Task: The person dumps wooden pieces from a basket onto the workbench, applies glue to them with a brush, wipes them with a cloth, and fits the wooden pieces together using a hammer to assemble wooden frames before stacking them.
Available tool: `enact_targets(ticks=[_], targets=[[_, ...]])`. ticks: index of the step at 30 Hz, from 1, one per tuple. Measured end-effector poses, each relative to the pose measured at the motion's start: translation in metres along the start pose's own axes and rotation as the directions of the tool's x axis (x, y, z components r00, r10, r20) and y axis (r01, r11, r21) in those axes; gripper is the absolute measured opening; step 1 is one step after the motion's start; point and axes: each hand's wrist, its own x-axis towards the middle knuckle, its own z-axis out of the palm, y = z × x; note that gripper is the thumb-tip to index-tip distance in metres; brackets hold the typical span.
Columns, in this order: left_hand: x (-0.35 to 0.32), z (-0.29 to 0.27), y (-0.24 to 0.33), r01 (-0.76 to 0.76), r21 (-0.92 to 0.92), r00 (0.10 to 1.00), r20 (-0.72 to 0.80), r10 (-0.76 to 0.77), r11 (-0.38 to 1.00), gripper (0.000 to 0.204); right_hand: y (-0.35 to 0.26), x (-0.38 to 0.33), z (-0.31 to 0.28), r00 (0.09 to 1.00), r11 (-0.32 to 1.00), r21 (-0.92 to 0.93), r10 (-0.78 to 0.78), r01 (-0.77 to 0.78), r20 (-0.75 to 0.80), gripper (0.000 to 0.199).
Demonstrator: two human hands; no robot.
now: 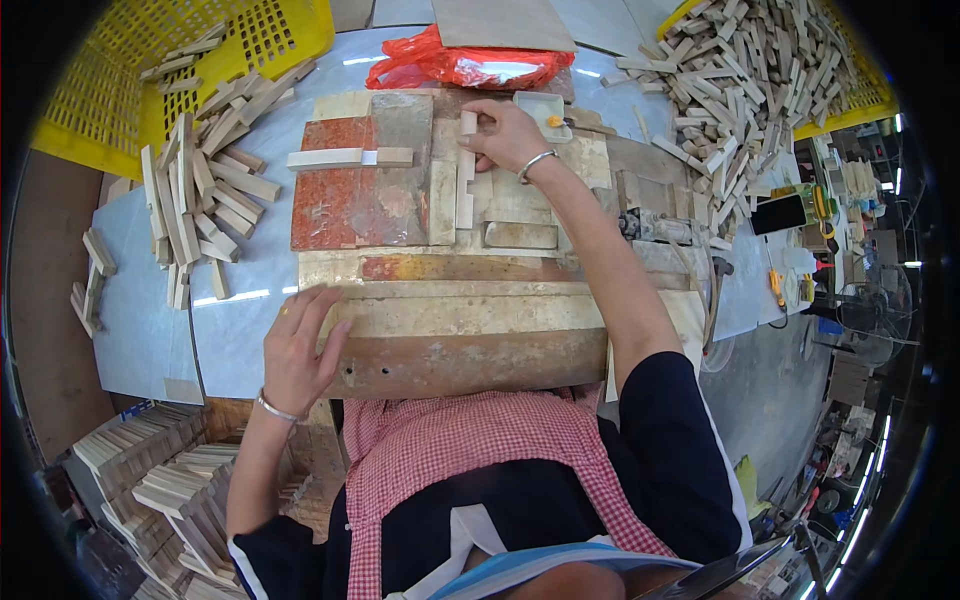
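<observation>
Nearest the lens, the left hand (300, 345) rests flat with fingers spread on the worn wooden jig (450, 300) on the counter (240, 290). Farther out, the right hand (510, 135) pinches a small wood block (468, 122) against a short row of blocks (465, 190). Judging by the heaped loose blocks (740, 70), most remain unplaced.

Left hand (300, 345) flat, fingers spread; right hand (508, 135) outstretched, pinching.

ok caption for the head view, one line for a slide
Right hand holds a small wood block at a stained jig; left hand rests on its near edge.
</observation>
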Motion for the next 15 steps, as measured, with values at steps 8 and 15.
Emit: enact_targets(ticks=[8,15], targets=[[0.069,0.040,0.007,-0.272,-0.016,0.962,0.011,0.272,0.962,0.033,0.021,-0.013,0.014,0.954,0.798,-0.550,-0.301,0.247,-0.009,0.053],[0.102,0.101,0.023,-0.371,0.091,0.928,0.079,0.365,0.924,0.047,0.026,-0.016,0.034,0.967,0.892,-0.411,-0.243,0.189,-0.082,0.051]])
